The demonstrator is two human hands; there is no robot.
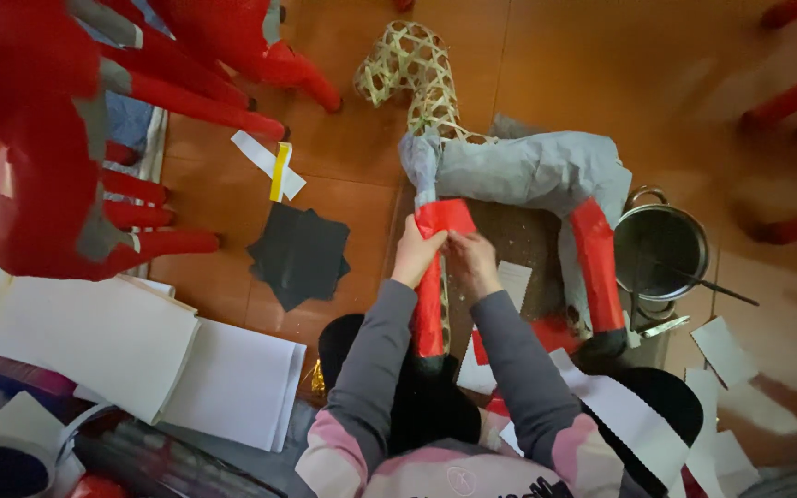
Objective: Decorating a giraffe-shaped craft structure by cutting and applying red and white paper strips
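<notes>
A woven bamboo animal frame was shown at the centre of the frame, lying on an orange tiled floor. Its head and neck, at the upper centre, were left as bare lattice; the body was covered in grey paper, and the two visible legs were wrapped in red paper with dark feet. A sheet of red paper was being pressed around the top of the nearer leg, just below centre. The left hand was closed on the left edge of this sheet, and the right hand was closed on its right edge, fingers curled against the leg. A steel pot stood just beside the far leg at centre right. Black paper squares lay left of centre, and a white paper stack at lower left. Finished red figures filled the upper left.
</notes>
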